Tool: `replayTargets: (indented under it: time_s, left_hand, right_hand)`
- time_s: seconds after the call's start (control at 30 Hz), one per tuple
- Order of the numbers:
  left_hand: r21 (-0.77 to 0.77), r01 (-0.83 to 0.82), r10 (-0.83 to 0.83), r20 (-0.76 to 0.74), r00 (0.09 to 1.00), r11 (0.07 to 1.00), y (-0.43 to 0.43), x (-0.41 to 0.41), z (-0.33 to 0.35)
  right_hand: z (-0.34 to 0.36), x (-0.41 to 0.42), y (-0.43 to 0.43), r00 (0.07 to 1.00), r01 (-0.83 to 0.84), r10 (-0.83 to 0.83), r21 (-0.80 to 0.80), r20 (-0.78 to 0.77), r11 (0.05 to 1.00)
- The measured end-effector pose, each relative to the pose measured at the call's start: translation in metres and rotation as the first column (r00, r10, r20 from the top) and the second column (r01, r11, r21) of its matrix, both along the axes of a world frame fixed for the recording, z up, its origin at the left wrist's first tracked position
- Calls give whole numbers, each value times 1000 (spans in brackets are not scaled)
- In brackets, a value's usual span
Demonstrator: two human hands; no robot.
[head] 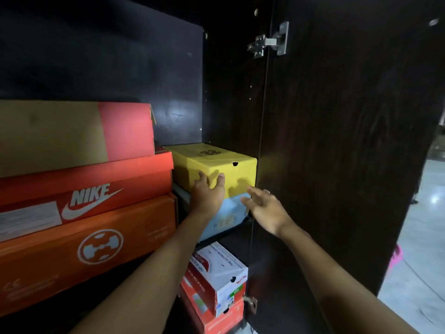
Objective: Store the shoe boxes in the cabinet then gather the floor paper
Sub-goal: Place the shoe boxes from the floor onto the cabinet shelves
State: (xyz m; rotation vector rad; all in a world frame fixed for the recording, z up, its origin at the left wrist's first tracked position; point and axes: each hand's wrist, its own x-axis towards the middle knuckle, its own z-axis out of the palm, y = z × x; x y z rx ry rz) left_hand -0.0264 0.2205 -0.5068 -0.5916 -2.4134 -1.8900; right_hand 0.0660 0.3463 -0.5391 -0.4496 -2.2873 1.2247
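- Head view: my left hand (209,196) lies straight-fingered against the front face of the yellow shoe box (216,162), pressing rather than clasping; my right hand (265,208) hangs spread and empty just right of it, touching nothing I can make out
- The yellow box sits at the left fingertips, atop a pale blue box (231,213) inside the cabinet (228,92); the red Nike box (96,186) stands just left of that hand; the open cabinet door (337,141) is just right of the right hand
- My judgement: set the right palm on the box's right front corner; push evenly with both so it slides straight back without skewing
- Floor paper: not in view
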Motion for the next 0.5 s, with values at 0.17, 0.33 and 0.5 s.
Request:
replayTargets:
  time_s: [0.17, 0.33, 0.5]
  left_hand:
    - [-52, 103, -108, -104, 989, 993, -4, 55, -43]
    - [-135, 391, -392, 22, 920, 910, -8, 125, -93]
    - [-195, 573, -551, 158, 819, 796, -3, 200, -163]
  right_hand:
    - [-21, 76, -14, 989, 78, -89, -100, -120, 992]
    - [-65, 178, -33, 980, 185, -191, -106, -47, 977]
    - [-136, 289, -39, 901, 432, -428, -70, 67, 899]
